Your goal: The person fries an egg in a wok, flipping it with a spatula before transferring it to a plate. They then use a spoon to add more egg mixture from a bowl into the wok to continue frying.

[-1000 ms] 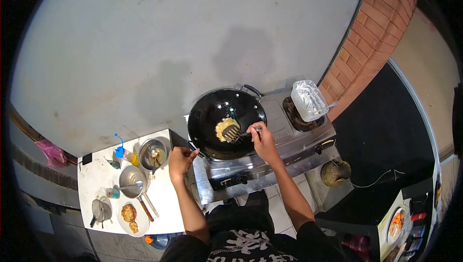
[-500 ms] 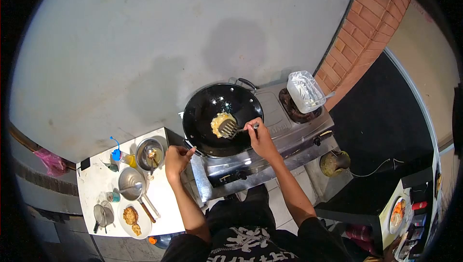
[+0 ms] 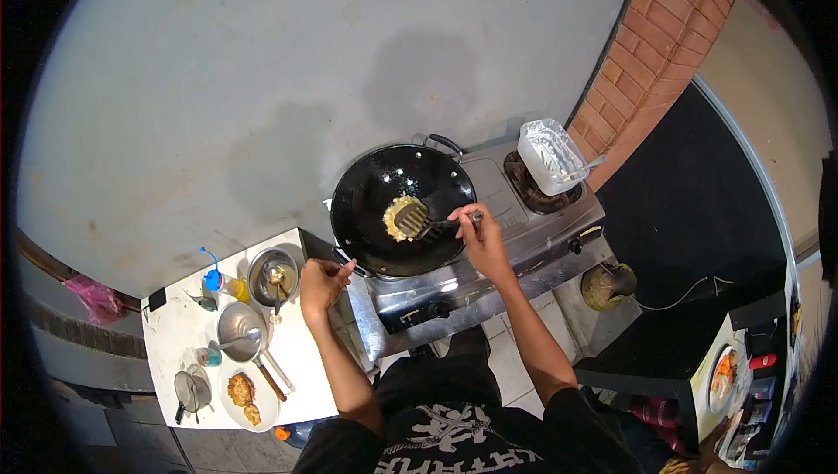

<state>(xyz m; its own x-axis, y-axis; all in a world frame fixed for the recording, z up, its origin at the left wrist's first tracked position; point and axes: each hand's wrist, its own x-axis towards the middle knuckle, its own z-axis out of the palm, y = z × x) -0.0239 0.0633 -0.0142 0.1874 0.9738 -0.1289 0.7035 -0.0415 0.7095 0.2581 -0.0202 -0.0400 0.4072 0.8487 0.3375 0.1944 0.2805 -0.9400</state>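
A black wok (image 3: 367,203) sits on the left side of a metal gas stove, with a piece of yellowish batter or egg (image 3: 390,222) frying in it. My right hand (image 3: 482,240) is closed around the handle of a slotted spatula (image 3: 410,219), whose blade lies on the frying piece and hides part of it. Closed at the wok's near-left loop handle (image 3: 343,257), my left hand (image 3: 325,287) grips it with the fingertips. The palm side of that hand is hidden.
A plastic container (image 3: 550,160) with a spoon stands on the right burner. On the white table (image 3: 305,378) at left are a metal bowl (image 3: 262,278), a saucepan (image 3: 234,324), a strainer (image 3: 186,389), a bottle (image 3: 234,289) and a plate (image 3: 262,413) of fried pieces.
The spatula blade has slid slightly up and left, farther over the frying piece. My right hand has shifted a little right, turning the handle flatter. My left hand stays at the wok handle.
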